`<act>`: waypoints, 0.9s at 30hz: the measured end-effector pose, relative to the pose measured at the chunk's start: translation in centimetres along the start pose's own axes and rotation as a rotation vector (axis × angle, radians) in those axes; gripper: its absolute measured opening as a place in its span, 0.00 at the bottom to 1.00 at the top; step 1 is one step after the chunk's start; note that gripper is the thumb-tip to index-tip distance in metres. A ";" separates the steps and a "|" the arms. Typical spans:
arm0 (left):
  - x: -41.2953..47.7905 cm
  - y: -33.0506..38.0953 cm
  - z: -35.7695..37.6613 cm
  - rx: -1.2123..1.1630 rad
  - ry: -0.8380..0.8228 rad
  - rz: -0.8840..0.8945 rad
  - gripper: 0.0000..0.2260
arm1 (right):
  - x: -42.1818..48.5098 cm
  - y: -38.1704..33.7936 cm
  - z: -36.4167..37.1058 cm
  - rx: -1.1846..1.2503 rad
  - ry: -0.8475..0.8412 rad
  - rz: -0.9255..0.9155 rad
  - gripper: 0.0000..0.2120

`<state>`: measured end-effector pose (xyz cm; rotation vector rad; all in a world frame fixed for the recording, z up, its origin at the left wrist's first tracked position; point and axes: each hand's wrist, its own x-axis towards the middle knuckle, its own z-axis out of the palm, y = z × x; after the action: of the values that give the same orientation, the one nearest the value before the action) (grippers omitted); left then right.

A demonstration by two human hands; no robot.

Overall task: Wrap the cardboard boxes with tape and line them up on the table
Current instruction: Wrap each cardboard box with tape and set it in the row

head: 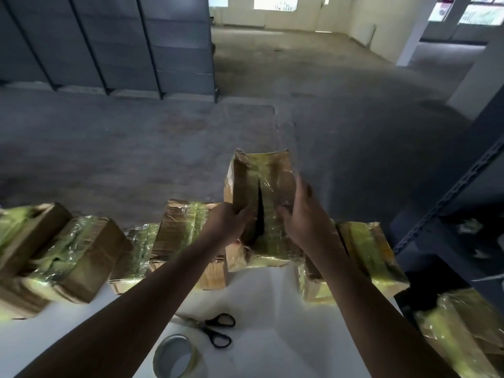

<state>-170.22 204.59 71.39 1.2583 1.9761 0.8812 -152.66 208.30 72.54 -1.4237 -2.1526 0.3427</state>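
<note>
A person's two bare arms reach forward over a white table [267, 309]. Both hands hold one cardboard box [261, 192], wrapped in shiny yellowish tape, standing tall at the far edge of the table, in the middle. The left hand [226, 225] grips the box's lower left edge, thumb on the front. The right hand [302, 214] clasps its right side, fingers curved against the tape. More taped boxes lie in a row along the far edge: several to the left [81, 255], one just to the right [365, 255], another at the near right [463, 331]. Near the person lie black-handled scissors [215, 330] and, just nearer, a tape roll [176, 356].
</note>
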 end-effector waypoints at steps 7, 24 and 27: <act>-0.6 2.1 -5.2 0.262 0.043 0.066 0.22 | 2.2 -4.7 -2.6 -0.252 0.066 -0.384 0.10; -5.2 -3.0 -18.4 0.548 -0.119 0.368 0.23 | -2.0 -21.0 -1.1 -0.563 -0.250 -0.494 0.27; -6.4 -4.9 -20.3 0.526 -0.235 0.403 0.24 | -3.6 -23.3 -0.6 -0.569 -0.361 -0.480 0.31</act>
<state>-186.45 192.96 80.17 2.0084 1.8519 0.3588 -169.25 195.40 83.18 -1.1015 -2.9597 -0.2332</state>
